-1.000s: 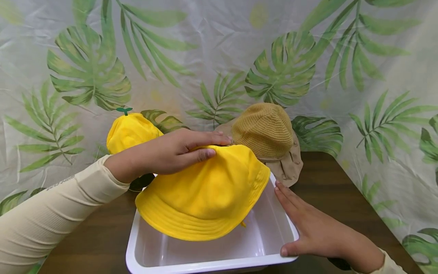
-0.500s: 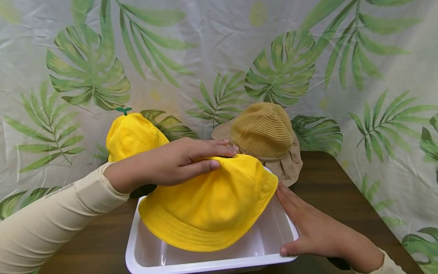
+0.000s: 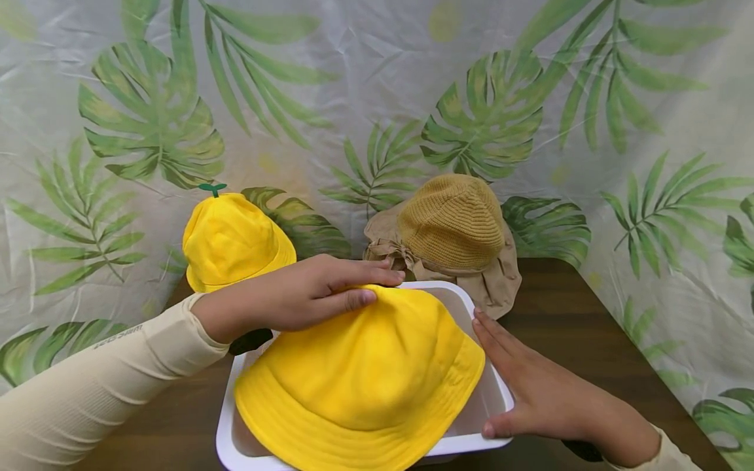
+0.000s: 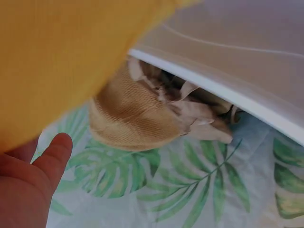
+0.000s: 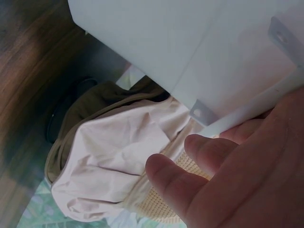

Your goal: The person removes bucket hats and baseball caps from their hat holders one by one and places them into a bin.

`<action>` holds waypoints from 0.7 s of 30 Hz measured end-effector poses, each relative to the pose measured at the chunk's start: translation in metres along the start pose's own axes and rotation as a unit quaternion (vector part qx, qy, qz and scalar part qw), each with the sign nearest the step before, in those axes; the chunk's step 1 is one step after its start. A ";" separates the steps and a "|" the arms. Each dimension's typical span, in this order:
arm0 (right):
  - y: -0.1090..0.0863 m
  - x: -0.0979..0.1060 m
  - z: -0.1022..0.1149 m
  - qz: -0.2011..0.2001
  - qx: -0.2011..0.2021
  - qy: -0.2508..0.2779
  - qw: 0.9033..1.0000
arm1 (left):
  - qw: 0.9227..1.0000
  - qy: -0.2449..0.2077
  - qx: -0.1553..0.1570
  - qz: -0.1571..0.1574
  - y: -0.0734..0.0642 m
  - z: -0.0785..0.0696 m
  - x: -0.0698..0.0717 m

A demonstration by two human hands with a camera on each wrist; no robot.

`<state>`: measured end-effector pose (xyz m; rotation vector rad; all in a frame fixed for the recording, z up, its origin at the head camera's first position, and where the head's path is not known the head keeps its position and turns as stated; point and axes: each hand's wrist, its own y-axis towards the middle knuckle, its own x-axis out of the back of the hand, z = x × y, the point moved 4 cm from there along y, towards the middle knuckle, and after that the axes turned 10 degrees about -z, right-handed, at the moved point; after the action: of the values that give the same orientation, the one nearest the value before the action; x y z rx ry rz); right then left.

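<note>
My left hand (image 3: 312, 291) holds the crown of a yellow bucket hat (image 3: 377, 379), its thumb on the near side and its fingers along the far side. The hat is tilted, its wide brim spread over the white plastic tub (image 3: 471, 445) and past the tub's near rim. In the left wrist view the same hat (image 4: 61, 57) fills the upper left. My right hand (image 3: 542, 392) lies against the tub's right side with fingers straight and thumb at the near corner. The right wrist view shows its fingertips beside the outer wall of the tub (image 5: 142, 38).
Behind the tub, at the right, sits a tan knitted hat (image 3: 453, 222) with a fabric brim and bow. A smaller yellow hat (image 3: 230, 239) with a green sprout stands at the back left. Everything rests on a dark wooden table (image 3: 565, 314) before a leaf-print curtain (image 3: 377, 85).
My left hand has moved down and the yellow bucket hat has come lower and nearer, its brim now over the tub's near rim. The right hand and tub have stayed put.
</note>
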<state>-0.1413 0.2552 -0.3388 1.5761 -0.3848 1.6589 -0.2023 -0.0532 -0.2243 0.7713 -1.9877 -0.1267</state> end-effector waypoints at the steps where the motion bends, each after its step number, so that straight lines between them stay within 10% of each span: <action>1: 0.000 0.000 0.000 0.002 -0.002 0.001 1.000 | 1.000 0.004 0.001 0.004 0.000 0.003 -0.002; 21: 0.000 -0.001 -0.001 0.004 -0.014 0.010 1.000 | 0.996 0.061 0.058 0.032 -0.002 0.043 -0.017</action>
<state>-0.1423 0.2551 -0.3403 1.5373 -0.4022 1.6679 -0.2312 -0.0544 -0.2610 0.7705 -1.9133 0.0726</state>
